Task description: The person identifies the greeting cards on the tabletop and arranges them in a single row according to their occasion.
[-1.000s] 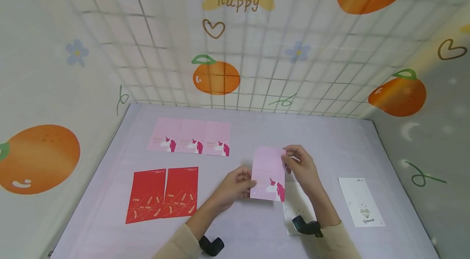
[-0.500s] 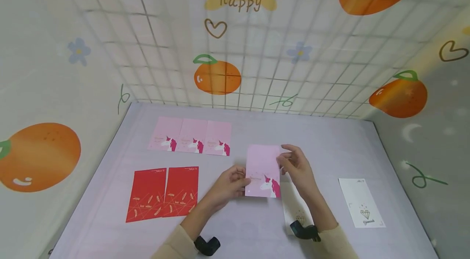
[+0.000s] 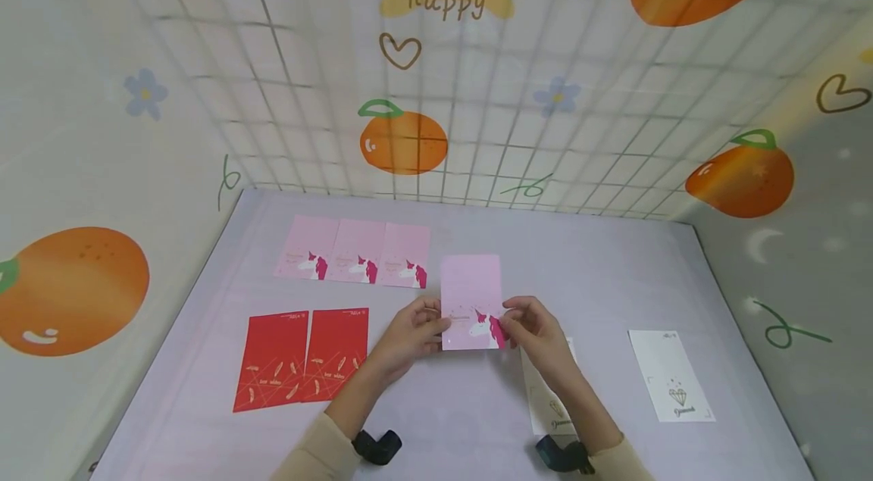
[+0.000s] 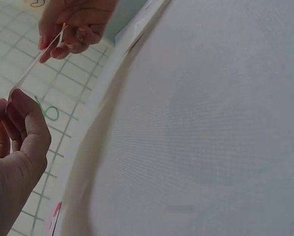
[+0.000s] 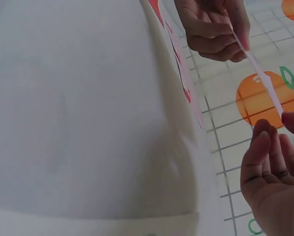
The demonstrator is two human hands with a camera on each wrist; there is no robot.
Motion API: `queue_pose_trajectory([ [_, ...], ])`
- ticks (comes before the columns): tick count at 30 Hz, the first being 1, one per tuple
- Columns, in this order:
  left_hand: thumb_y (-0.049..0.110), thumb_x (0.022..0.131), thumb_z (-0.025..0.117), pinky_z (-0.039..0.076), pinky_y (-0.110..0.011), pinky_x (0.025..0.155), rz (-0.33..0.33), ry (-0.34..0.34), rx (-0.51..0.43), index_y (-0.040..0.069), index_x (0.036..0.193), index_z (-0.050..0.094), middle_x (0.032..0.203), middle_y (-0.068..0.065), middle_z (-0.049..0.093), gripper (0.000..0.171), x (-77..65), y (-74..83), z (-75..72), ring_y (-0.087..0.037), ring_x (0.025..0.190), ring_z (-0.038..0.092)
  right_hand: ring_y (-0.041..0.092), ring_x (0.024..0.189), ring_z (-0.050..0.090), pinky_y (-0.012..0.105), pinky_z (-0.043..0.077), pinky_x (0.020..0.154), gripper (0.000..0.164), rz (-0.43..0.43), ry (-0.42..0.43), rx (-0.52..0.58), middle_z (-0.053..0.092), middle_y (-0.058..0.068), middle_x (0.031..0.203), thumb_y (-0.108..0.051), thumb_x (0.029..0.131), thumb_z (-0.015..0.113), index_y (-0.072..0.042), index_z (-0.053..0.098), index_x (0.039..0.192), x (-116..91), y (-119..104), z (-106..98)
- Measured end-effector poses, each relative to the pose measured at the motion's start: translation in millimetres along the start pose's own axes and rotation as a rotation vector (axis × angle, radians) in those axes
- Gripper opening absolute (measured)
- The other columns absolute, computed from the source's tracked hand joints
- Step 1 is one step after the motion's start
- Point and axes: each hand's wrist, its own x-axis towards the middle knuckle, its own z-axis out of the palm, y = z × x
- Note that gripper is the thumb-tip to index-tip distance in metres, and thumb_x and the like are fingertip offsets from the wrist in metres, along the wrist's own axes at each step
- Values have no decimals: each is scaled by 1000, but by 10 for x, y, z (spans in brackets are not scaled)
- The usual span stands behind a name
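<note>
A pink card with a unicorn print is held up off the table between both hands. My left hand pinches its left edge between thumb and fingers. At the lower right edge, near the unicorn's mane, the right hand grips it with the thumb in front. Both wrist views show the card nearly edge-on, as a thin strip running from hand to hand. Partly covered by the right wrist, a white card with a diamond print lies on the table.
Three similar pink unicorn cards lie in a row at the back left. Two red cards lie side by side left of the left forearm. Another white diamond card rests at the right. Patterned cloth walls enclose the table.
The pink card, creased across its middle a second ago, now looks flat and has moved left and slightly away. My right hand has slid from its upper right edge to the lower right.
</note>
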Motion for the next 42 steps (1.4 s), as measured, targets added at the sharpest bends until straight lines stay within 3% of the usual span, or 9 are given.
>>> queue_pose_trajectory([
  [10, 17, 95, 70, 57, -38, 83, 17, 7, 5, 5, 119, 55, 114, -15, 59, 31, 10, -30, -37, -27, 103, 64, 23, 76, 58, 27, 54, 67, 27, 34, 14, 30, 61, 17, 96, -11, 96, 69, -5, 58, 119, -11, 34, 84],
  [19, 29, 90, 76, 58, -38, 79, 84, 142, 136, 8, 119, 59, 110, -11, 62, 39, 16, -24, -26, -27, 97, 66, 24, 76, 60, 27, 54, 65, 26, 19, 18, 62, 59, 18, 94, -8, 95, 69, -5, 59, 118, 62, 81, 103],
  [25, 32, 90, 76, 58, -34, 77, 124, 258, 268, 11, 117, 63, 106, -4, 65, 36, 88, 40, -43, -21, 91, 69, 25, 74, 62, 27, 54, 65, 26, 21, 53, 5, 62, 15, 93, -9, 95, 69, -8, 60, 119, 210, 80, 138],
  [30, 27, 91, 76, 59, -32, 73, 156, 335, 339, 10, 113, 67, 101, -3, 67, 29, 224, 115, -116, -19, 87, 69, 29, 71, 61, 30, 54, 62, 26, -12, 78, -30, 63, 17, 91, -10, 95, 69, -5, 61, 120, 379, 55, 194],
  [36, 19, 92, 75, 59, -30, 68, 202, 378, 411, 7, 110, 70, 96, -4, 68, 23, 483, 175, -241, -17, 79, 70, 27, 68, 61, 30, 55, 62, 23, -57, 120, -127, 67, 12, 89, -14, 95, 70, -8, 63, 117, 622, 30, 260],
  [42, 17, 93, 73, 58, -29, 67, 253, 423, 507, 6, 110, 70, 97, -4, 70, 21, 713, 227, -326, -17, 76, 68, 26, 68, 63, 27, 55, 61, 25, -57, 159, -124, 68, 13, 90, -11, 95, 69, -5, 64, 118, 846, 74, 315],
])
